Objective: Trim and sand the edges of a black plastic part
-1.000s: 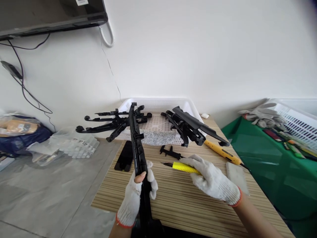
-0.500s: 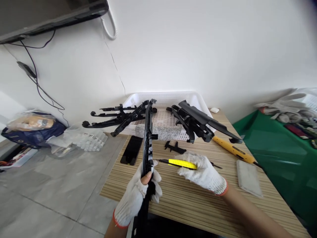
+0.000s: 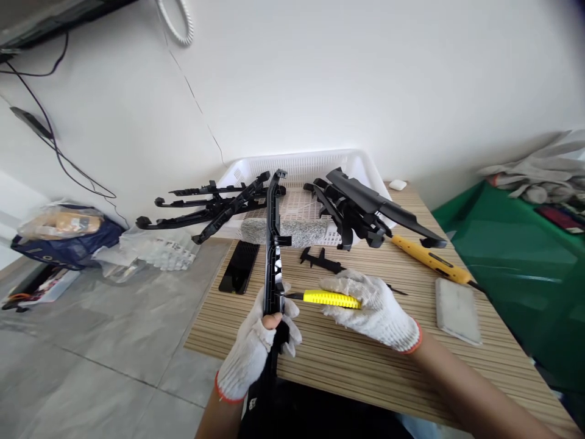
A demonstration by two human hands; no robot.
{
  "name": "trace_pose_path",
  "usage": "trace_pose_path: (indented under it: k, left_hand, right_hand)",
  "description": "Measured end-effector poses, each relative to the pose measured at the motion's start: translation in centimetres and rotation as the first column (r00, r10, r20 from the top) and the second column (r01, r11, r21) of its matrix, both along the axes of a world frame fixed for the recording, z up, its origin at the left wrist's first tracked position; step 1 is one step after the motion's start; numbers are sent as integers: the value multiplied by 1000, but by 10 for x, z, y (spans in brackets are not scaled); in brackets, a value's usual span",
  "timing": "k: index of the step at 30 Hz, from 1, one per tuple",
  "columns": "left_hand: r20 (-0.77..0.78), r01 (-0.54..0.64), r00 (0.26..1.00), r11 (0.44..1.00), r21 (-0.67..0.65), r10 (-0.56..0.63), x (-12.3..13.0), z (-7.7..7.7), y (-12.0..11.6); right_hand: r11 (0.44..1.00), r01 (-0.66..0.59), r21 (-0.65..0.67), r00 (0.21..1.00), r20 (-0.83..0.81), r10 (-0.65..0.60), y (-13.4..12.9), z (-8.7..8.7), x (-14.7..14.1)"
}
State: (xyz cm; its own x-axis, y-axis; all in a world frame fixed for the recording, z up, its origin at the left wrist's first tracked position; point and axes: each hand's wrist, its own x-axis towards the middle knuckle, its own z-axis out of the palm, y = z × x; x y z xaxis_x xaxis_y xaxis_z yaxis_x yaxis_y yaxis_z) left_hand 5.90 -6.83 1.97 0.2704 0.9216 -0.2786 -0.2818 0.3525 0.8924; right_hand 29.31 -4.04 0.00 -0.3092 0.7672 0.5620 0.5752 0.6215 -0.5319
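Note:
A long black plastic part (image 3: 273, 244) stands nearly upright in the view, gripped near its lower end by my gloved left hand (image 3: 256, 341), whose bare thumb lies across it. My gloved right hand (image 3: 372, 308) is closed around a yellow-handled knife (image 3: 331, 298). The knife's dark tip points left and meets the right edge of the black part, just above my left thumb; whether it touches cannot be made out. Beyond my right hand lies a black caliper (image 3: 322, 261), partly hidden by that hand.
A white basket (image 3: 361, 161) holds several black parts (image 3: 219, 207) and a grey fuzzy roll (image 3: 304, 233). Around it on the striped table (image 3: 219, 329) are a phone (image 3: 239, 267), a yellow tool (image 3: 429, 259) and a pale block (image 3: 457, 311). Green cloth (image 3: 493, 244) hangs at right.
The knife in my right hand has moved left, its tip now at the black part. My left hand still holds the part. The whole view has shifted slightly.

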Motion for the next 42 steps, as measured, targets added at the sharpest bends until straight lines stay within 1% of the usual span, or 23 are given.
trace_pose_path:
  k: [4,10,17,22,28,36,38,39,42]
  left_hand:
    - [-29,48,998,999,16,-48,3,1,0]
    - [-51,90,995,996,11,-89,3,10,-2]
    - [-59,82,995,997,6,-81,4,12,-4]
    - [-84,77,993,997,-6,-78,6,18,-3]
    - [-98,78,992,997,-19,-80,7,23,-3]
    - [-87,64,994,998,1,-64,8,19,-4]
    - [-89,61,994,998,-2,-61,7,18,-4]
    - [-90,61,994,998,-6,-61,7,17,-3]
    - [-90,56,994,998,-32,-59,7,16,-2]
  right_hand:
    - [1000,5,6,1000,16,-5,1,2,2]
    - [999,30,41,999,14,-30,2,4,4]
    - [998,45,34,998,42,-47,1,4,3]
    - [997,37,74,998,40,-40,1,4,3]
    - [999,36,31,999,28,-37,0,4,4]
    - [999,5,-45,1000,3,-5,1,5,4]
    - [999,19,-49,999,32,-18,1,5,4]
    - [999,37,-27,998,61,-36,0,4,4]
    - [990,101,99,969,215,-120,-2,1,3]
